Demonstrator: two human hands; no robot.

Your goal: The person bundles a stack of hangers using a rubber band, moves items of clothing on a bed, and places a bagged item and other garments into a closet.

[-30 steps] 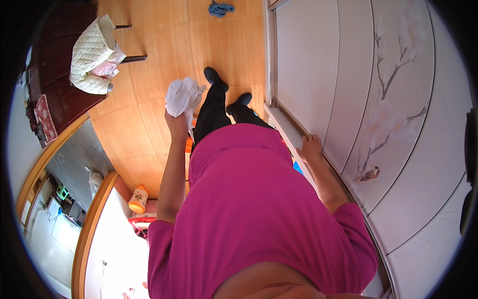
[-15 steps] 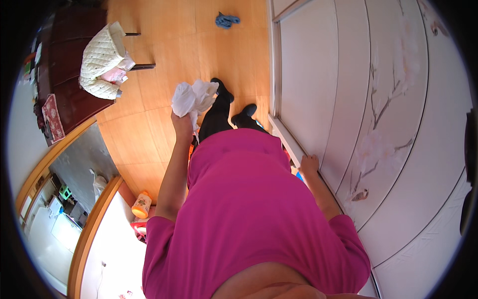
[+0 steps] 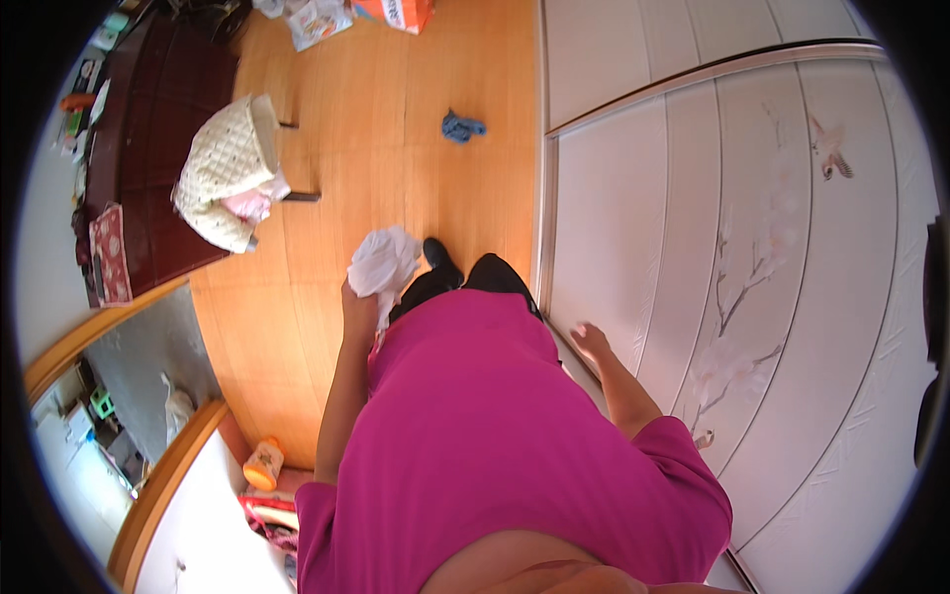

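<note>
My left hand (image 3: 357,305) is closed around a crumpled white bundle (image 3: 386,262) that looks like soft cloth, held out over the floor beside my leg. A thin end of it hangs down toward my trousers. My right hand (image 3: 592,343) is off to the other side, in front of the pale sliding wardrobe door (image 3: 633,228) with its painted branches and bird. Its fingers are partly spread, and nothing is in them. Whether the fingertips touch the panel I cannot tell.
A blue crumpled cloth (image 3: 462,127) lies on the wooden floor ahead. To the left, a cream quilted garment (image 3: 230,148) drapes a chair beside a dark red table (image 3: 148,148). Bags (image 3: 319,22) stand at the far end. An orange-capped container (image 3: 263,463) sits near the doorway.
My right hand has let go of the wardrobe door's edge, and the gap beside it no longer shows. The view has shifted forward along the room; the white bundle stays in my left hand.
</note>
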